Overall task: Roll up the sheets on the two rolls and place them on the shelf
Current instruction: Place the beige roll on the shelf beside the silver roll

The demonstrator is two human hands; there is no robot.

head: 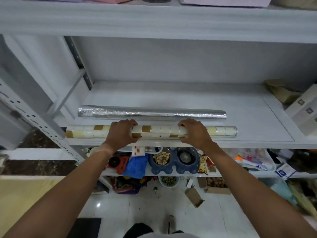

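Both hands are wrapped around the tile-patterned roll (155,132), left hand (121,133) and right hand (194,133) gripping it either side of its middle, fingers curled over the top. The roll lies flat along the front edge of the white shelf (171,98), long axis running left to right. Just beyond the hands sits the silver foil roll (151,113), parallel to it. Below the hands there's a cluttered lower shelf with a blue double bowl (173,160) holding peanuts, and white floor tiles (154,212) under that.

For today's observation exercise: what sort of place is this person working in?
Probably a household storeroom or small shop's stock corner: a white metal shelf holding a foil roll and a tile-patterned roll, with a cluttered lower shelf of snack bowls and packets.
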